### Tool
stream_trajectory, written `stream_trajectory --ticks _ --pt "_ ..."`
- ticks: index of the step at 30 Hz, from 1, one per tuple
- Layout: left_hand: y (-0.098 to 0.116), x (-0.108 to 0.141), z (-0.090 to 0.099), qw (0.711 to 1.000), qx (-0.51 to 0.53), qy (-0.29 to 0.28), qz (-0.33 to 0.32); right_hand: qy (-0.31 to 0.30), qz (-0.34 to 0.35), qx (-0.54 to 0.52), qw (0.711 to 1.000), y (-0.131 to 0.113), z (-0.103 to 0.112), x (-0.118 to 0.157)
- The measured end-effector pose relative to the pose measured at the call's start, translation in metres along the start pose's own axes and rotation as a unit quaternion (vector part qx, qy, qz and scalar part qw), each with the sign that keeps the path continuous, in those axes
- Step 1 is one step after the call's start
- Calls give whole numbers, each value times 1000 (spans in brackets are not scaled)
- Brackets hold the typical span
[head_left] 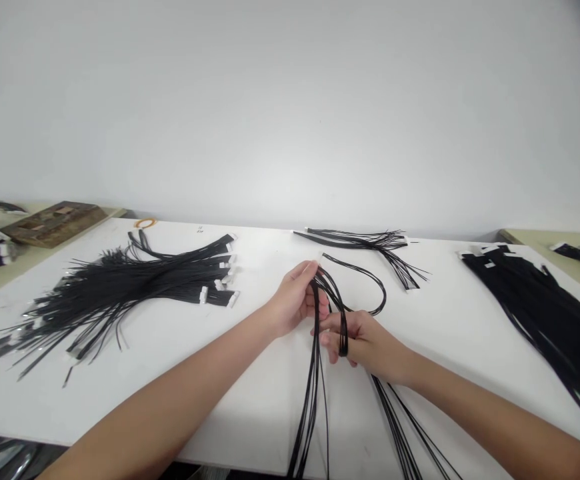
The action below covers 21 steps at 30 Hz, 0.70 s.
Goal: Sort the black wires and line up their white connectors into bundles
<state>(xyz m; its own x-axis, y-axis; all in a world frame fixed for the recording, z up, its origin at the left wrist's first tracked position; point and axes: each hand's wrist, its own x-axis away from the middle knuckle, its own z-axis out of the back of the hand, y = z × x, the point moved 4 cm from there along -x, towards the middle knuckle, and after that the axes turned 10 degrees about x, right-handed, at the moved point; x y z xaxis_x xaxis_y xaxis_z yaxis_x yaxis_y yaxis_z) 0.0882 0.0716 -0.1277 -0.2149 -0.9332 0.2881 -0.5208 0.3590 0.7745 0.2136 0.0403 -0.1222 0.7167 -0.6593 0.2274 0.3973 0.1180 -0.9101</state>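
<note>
A bundle of thin black wires [314, 373] hangs from my hands over the middle of the white table. My left hand [299, 299] is closed on it near the upper end, with thumb and fingers pinching the wires. Lower and to the right, my right hand [363, 339] has a bent loop of the same wires around its fingers. One loop [383, 293] curves out to the right on the tabletop. More wire ends [395, 420] run down past my right wrist. The wires inside my left grip are partly hidden.
A large pile of black wire harnesses [135, 280] with white connectors lies left. Another pile [545, 320] lies right, and a few harnesses [370, 243] rest at the back. A yellow ring [145, 223] and a brown board [57, 223] sit at far left. A wall [290, 113] stands behind the table [250, 393].
</note>
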Motion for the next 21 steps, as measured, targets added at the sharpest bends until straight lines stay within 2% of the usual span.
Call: stream_trajectory --ticks 4,9,13,16,21 --pt "-3 3 -1 999 19 40 -24 -12 3 -56 998 -1 -6 -1" --pt "-3 3 -2 998 28 26 -41 11 -22 -158 987 0 -6 -1" --pt "1 -2 4 998 -39 28 -48 62 -13 -242 968 0 0 -1" --pt "8 -5 9 991 -103 35 -80 103 3 -293 951 1 5 -1" --pt "13 -5 8 992 -81 17 -91 173 27 -335 926 8 11 -2"
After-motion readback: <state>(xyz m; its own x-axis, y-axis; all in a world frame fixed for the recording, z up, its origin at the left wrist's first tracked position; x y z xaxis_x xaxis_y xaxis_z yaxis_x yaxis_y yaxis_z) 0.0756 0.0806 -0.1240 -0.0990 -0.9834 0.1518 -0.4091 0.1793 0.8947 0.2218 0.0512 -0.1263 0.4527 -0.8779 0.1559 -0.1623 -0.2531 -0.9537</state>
